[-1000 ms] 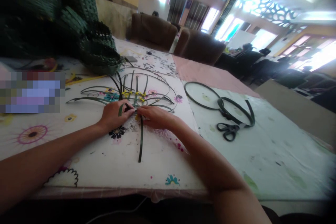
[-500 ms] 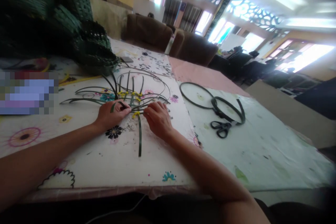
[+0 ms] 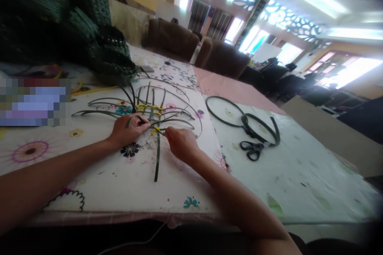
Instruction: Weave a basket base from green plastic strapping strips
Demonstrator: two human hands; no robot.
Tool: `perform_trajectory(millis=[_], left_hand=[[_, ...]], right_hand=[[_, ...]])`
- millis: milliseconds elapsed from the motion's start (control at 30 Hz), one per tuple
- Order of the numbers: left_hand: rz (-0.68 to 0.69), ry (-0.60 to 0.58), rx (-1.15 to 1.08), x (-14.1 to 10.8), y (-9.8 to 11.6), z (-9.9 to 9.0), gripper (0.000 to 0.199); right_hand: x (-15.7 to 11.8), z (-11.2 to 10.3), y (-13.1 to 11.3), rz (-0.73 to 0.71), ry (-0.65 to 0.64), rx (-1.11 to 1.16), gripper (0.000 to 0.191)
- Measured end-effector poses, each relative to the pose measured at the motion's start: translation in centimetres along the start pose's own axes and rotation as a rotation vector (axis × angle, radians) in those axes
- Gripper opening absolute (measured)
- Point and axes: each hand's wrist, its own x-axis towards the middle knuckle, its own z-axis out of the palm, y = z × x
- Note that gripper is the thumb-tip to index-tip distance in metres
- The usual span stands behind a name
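A loose weave of dark green strips (image 3: 158, 155) lies on the flowered tablecloth, its crossings marked by yellow ties (image 3: 157, 131). At its near left side my left hand (image 3: 129, 128) is closed, thumb and forefinger pinching a dark green strip that curls over the fingers. My right hand (image 3: 181, 141) is closed too, gripping the end of a thin dark strip just right of the nearest yellow tie. Strip ends fan out to the left, right and far side. A thin loop (image 3: 201, 127) arcs over the weave's right part. The fingertips partly hide the strips they hold.
Black-handled scissors (image 3: 251, 150) lie on the pale green cloth at right, beside a coil of dark strip (image 3: 260, 127) and a round hoop (image 3: 224, 121). Dark green woven baskets (image 3: 112, 61) are piled at back left. Brown chairs (image 3: 173, 40) stand behind the table.
My right hand has turned and closed further, drawing its strip slightly down and right. The near strip end has swung a little left. My left hand stays about where it was.
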Motion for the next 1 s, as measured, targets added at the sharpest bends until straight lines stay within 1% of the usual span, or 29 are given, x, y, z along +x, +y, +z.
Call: perform_trajectory(millis=[67,133,167,200,233,300,400,467,567,633,700,767,800,867,1000], left_hand=[[0.000,-0.008,0.002,0.0,0.1,-0.1,0.034],[0.011,-0.010,0.002,0.0,0.2,-0.2,0.033],[0.017,-0.008,0.000,0.0,0.2,-0.3,0.033],[0.022,-0.006,-0.002,0.0,0.2,-0.3,0.032],[0.024,-0.003,-0.004,0.0,0.2,-0.3,0.032],[0.023,0.000,-0.003,0.0,0.3,-0.4,0.032],[0.027,-0.007,0.003,0.0,0.3,-0.4,0.032],[0.030,-0.012,0.002,0.0,0.4,-0.4,0.032],[0.032,-0.009,-0.009,-0.1,0.4,-0.5,0.032],[0.032,-0.005,-0.015,-0.1,0.4,-0.4,0.032],[0.027,-0.007,-0.015,-0.1,0.4,-0.4,0.031],[0.022,-0.011,-0.012,-0.1,0.4,-0.4,0.030],[0.022,-0.014,-0.010,-0.1,0.4,-0.4,0.030],[0.025,-0.016,-0.015,-0.1,0.3,-0.4,0.030],[0.030,-0.015,-0.033,-0.1,0.3,-0.4,0.031]], right_hand=[[-0.3,0.0,-0.4,0.080,-0.108,0.278,0.020],[-0.3,0.4,-0.1,0.213,-0.241,0.705,0.017],[-0.2,0.6,0.3,0.288,-0.309,0.930,0.013],[-0.1,0.9,0.7,0.352,-0.370,1.127,0.006],[0.0,1.1,1.2,0.388,-0.414,1.277,0.004],[0.2,1.6,1.9,0.369,-0.444,1.429,0.018],[0.3,2.2,2.4,0.260,-0.380,1.440,0.028],[0.3,2.4,2.3,0.205,-0.358,1.412,0.026],[0.3,2.4,2.2,0.176,-0.372,1.303,0.019],[0.4,2.2,2.2,0.155,-0.405,1.183,0.013],[0.4,1.8,2.2,0.112,-0.487,1.094,0.008],[0.3,1.4,2.2,0.078,-0.558,1.097,0.014],[0.3,1.3,2.2,0.069,-0.574,1.120,0.017],[0.3,1.2,2.2,0.070,-0.532,1.174,0.022],[0.5,1.4,2.1,0.085,-0.319,1.242,0.023]])
